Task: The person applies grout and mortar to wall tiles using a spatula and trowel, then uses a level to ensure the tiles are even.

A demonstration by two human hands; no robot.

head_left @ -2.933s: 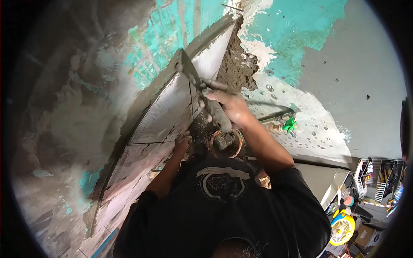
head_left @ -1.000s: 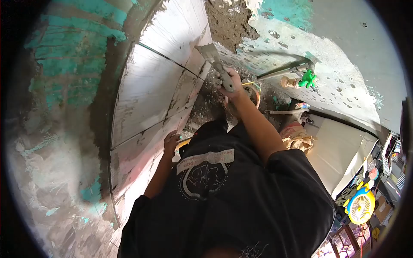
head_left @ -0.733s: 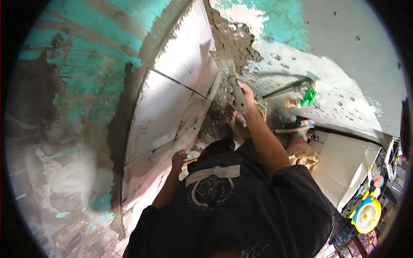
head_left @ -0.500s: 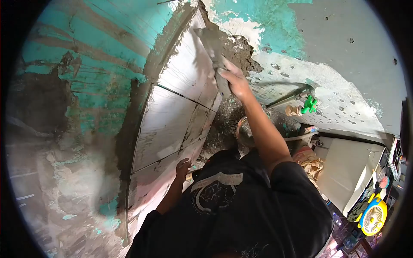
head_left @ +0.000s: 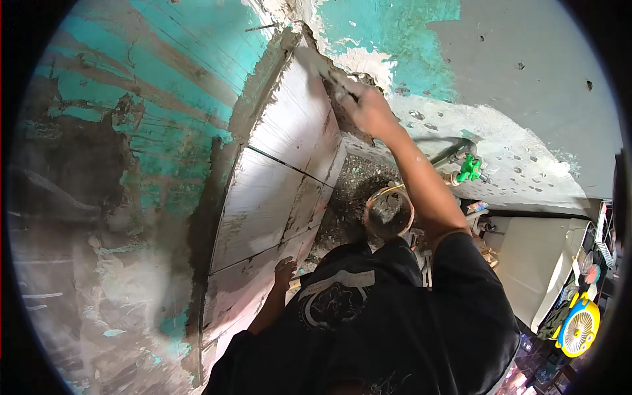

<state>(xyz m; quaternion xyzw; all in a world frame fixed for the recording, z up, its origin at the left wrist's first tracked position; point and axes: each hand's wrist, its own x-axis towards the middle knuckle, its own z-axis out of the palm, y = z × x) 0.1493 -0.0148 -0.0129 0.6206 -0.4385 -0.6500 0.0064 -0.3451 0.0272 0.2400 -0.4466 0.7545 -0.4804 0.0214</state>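
My right hand (head_left: 370, 113) is closed around a trowel (head_left: 320, 68) coated in grey cement. Its blade is at the upper right corner of the white wall tiles (head_left: 289, 122), beside the rough cement edge; motion blurs its outline. Lower down, my left hand (head_left: 284, 271) rests against the tiles, fingers apart and holding nothing that I can see. Dark joints run between the tiles, and grey smears streak their faces. A band of wet-looking mortar (head_left: 227, 141) borders them on the left.
A round bucket (head_left: 388, 212) with grey material stands on the rubble-strewn floor below my right arm. From the right wall sticks out a green-handled tap (head_left: 470, 168). Farther right are a large white container (head_left: 536, 263) and a yellow and blue fan (head_left: 579, 327).
My right hand and the trowel have shifted up toward the tiles' upper corner, and the trowel now lies more slanted. The bucket shows more fully. My left hand stays against the tiles.
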